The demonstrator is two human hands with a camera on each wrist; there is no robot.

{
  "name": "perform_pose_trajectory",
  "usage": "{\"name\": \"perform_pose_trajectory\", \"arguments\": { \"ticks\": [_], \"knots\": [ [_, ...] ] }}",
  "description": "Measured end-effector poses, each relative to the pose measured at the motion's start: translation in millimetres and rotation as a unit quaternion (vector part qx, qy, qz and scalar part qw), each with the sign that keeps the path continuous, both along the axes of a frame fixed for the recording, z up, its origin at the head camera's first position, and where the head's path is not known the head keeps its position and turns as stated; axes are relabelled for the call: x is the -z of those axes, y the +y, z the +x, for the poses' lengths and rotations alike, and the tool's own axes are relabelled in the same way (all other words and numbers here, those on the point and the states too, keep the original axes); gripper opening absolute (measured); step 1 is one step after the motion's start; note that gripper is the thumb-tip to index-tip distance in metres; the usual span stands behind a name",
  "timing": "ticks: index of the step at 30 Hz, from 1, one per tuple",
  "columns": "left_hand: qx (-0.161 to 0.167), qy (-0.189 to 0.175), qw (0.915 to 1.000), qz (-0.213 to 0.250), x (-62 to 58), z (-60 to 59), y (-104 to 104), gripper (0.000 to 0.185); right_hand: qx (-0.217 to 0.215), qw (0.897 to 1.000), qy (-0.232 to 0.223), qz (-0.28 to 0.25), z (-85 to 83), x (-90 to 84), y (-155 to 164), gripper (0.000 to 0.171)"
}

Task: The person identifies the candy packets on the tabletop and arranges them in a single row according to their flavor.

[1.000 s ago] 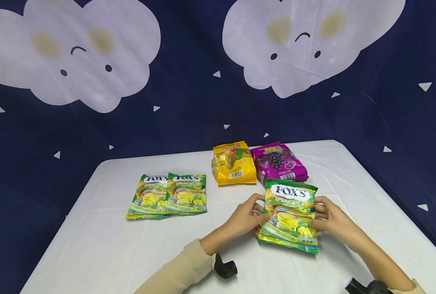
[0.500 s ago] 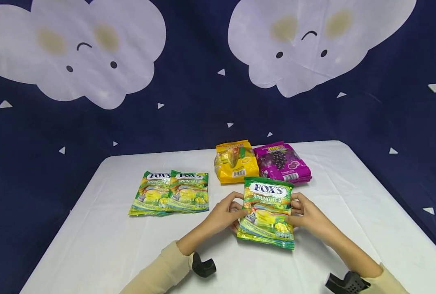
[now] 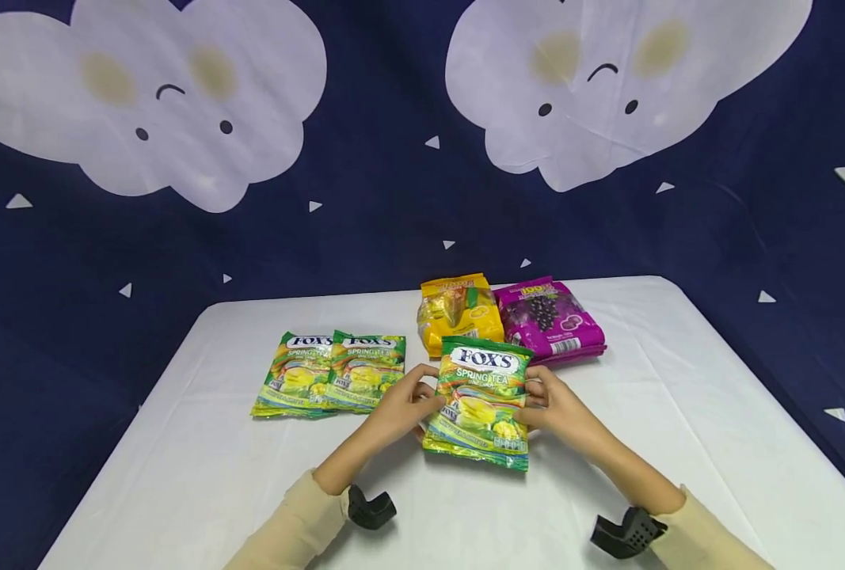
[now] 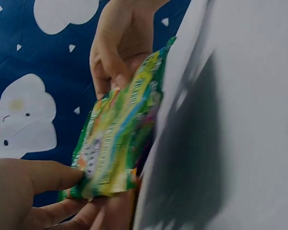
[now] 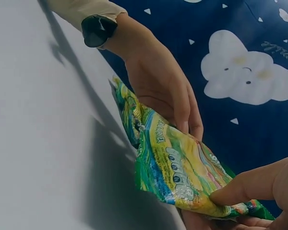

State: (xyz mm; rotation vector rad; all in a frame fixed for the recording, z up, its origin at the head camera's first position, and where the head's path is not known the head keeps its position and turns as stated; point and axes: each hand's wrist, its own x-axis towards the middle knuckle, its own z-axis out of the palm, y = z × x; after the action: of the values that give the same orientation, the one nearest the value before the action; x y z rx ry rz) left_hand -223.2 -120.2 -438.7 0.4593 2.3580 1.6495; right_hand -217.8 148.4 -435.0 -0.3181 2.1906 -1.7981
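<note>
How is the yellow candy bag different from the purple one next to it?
The yellow bag is yellow with a white barcode label at its lower middle; the purple bag is purple with dark grapes pictured on it. The yellow bag lies left of the purple bag, and the held green bag covers part of the yellow bag's bottom edge, while the purple bag shows almost whole. Both lie flat at the far side of the white table.

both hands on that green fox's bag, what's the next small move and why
Probably carry the green bag further left and lay it beside the two matching bags. The left hand and right hand grip its side edges, and it sits just right of that pair.
</note>
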Motion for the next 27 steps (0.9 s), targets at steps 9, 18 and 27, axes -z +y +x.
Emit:
{"name": "perform_pose_trajectory", "arguments": {
  "ticks": [9, 18, 27],
  "knots": [
    [-0.028, 0.019, 0.9981, -0.052, -0.4, -1.0, -15.5, 0.039, -0.005, 1.0, 0.002, 0.025, -20.6, 11.4, -23.8, 0.054],
    [-0.081, 0.044, 0.9883, -0.121, 7.4, -11.6, -23.6, 0.037, -0.015, 0.998, 0.012, 0.063, -49.7, 29.0, -45.1, 0.035],
    [-0.111, 0.074, 0.9736, -0.185, 4.0, -17.9, -24.9, 0.043, -0.003, 0.995, 0.028, 0.098, -63.3, 29.2, -55.5, 0.029]
  ]
}}
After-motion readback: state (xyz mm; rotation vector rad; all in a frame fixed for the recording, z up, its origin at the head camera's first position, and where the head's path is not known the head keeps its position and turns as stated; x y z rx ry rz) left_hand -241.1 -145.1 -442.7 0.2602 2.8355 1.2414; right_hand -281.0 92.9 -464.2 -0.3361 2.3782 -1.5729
